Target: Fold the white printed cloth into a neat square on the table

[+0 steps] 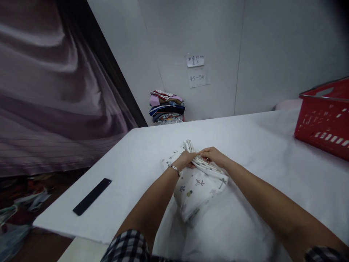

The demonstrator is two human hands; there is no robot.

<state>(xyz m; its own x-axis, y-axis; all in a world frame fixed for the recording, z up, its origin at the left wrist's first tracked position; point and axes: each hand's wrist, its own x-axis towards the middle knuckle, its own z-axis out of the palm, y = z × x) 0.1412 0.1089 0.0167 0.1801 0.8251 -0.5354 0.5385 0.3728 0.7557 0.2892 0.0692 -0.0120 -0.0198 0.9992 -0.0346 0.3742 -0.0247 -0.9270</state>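
Observation:
A white cloth printed with small plant motifs [200, 183] hangs partly over the near edge of the white-covered table [261, 142], gathered in folds along its top. My left hand [187, 158], with a bracelet at the wrist, is closed on the folded layers. Close beside it, my right hand [214, 155] pinches the same folded edge with thumb and fingertips. The two hands nearly meet. Part of the left fingers is hidden behind the cloth. Whether the cloth is a garment or a sheet, I cannot tell.
A black phone-like slab [92, 196] lies on the table at left. A red plastic basket [324, 120] stands at the right. Folded clothes [167, 107] are stacked beyond the far edge, below paper notes [199, 77] on the wall. A pinkish curtain [54, 91] hangs at left.

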